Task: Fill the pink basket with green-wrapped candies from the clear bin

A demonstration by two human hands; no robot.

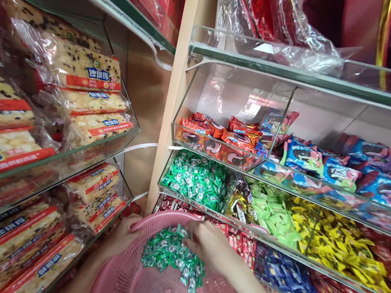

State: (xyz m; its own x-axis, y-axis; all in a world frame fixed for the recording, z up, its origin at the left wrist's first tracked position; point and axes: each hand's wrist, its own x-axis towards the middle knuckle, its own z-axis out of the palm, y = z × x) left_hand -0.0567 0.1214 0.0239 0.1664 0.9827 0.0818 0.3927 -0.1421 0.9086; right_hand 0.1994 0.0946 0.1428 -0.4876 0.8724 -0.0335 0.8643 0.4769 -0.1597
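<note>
A pink perforated plastic basket (117, 279) is tilted below the shelves, with many green-wrapped candies (171, 253) inside. My left hand (124, 233) is closed round the basket's left rim. At the right side of the green candies, my right hand (205, 240) reaches over the basket's far rim with its fingers curled down at the pile; what its fingertips hold, if anything, is hidden. Just beyond the basket, a clear shelf bin holds more green candies (196, 180) of the same look.
Packaged pastries (99, 73) fill the glass shelves at left. A wooden post (176, 87) stands between the two shelf units. Clear bins at right hold red snack packs (241, 138), yellow candies (340, 245) and blue candies (283, 273). Glass shelf edges jut out above the basket.
</note>
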